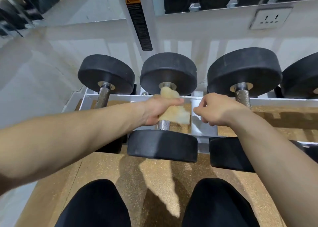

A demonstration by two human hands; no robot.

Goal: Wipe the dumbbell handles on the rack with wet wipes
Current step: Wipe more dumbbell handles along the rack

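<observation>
**On the rack, wipe clamped round the middle handle**

On the low white rack (203,123), three dumbbells lie side by side, with the edge of a fourth at the right. Each has its long axis running away from the person, one black head near and one far. The middle dumbbell (162,145) is the one being worked. The left grip (160,109), a bare hand reaching in from the left, crosses that axis at a right angle, and its fingers are curled tight round the wet wipe (179,114). The wipe is wrapped on the handle (163,125). A tuft pokes out toward the far head and a loose flap hangs off to the right.

A short band of bare knurled steel shows between the left grip and the near head. The far end is covered by the wipe up to the collar. By my reading, the coming stroke has to run along the handle's length, toward the person, to cover that uncovered band. A twist alone would not reach it.

The right grip (218,109) hovers just right of the middle handle, over a white strut of the rack. Its fingers are loosely curled, apart from the wipe, and hold nothing that I can see. It sits between the middle handle and the right-hand dumbbell's handle (242,97), so it is the nearer hand to that one. The left-hand dumbbell's handle (103,96) lies beyond the left forearm.
</observation>
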